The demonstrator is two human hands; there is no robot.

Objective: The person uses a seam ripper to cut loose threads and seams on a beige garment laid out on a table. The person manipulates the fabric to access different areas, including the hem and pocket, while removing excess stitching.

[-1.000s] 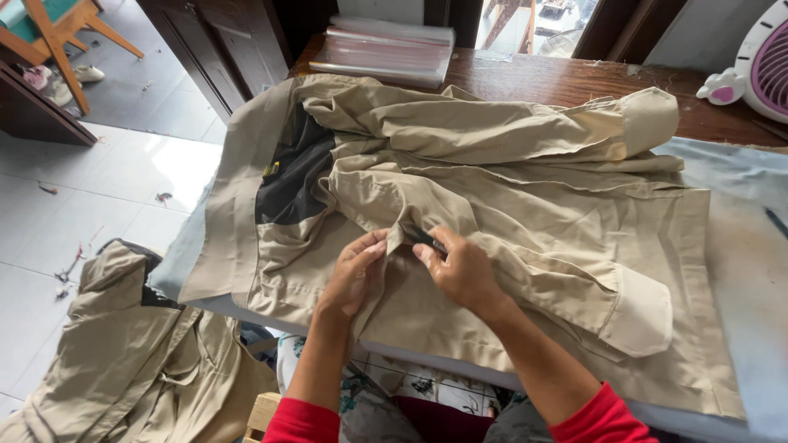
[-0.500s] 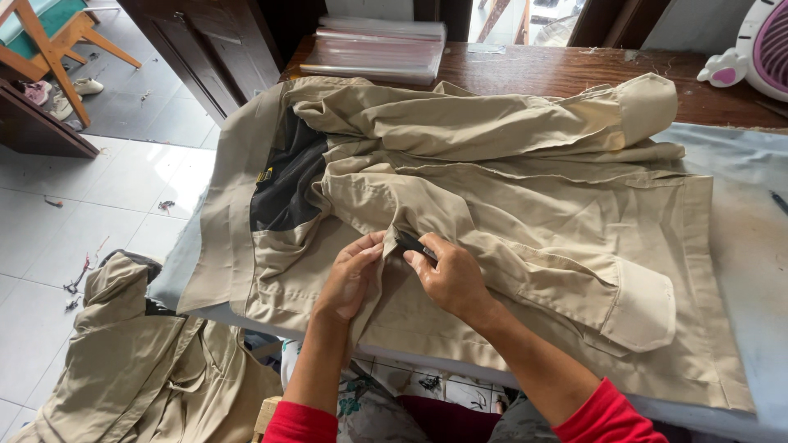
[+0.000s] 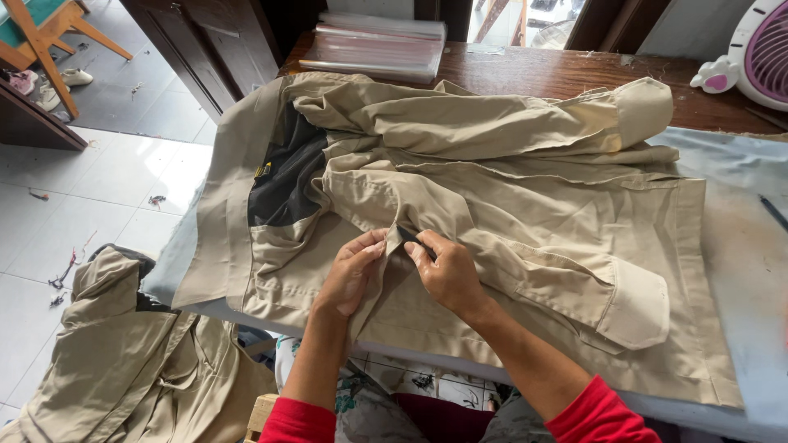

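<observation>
A beige long-sleeved shirt with a black inner collar lining lies spread across the padded table. My left hand pinches a fold of the shirt's front edge near the table's front. My right hand sits just beside it, gripping a small dark tool whose tip touches the same fold of fabric. Both forearms come up from the bottom in red sleeves.
A pile of similar beige garments lies on the tiled floor at lower left. A stack of clear plastic bags rests on the wooden table at the back. A white and pink fan stands at the upper right. A pen lies at the right edge.
Both hands stay on the same fold of the shirt, with only slight finger shifts. The view has tilted down a little.
</observation>
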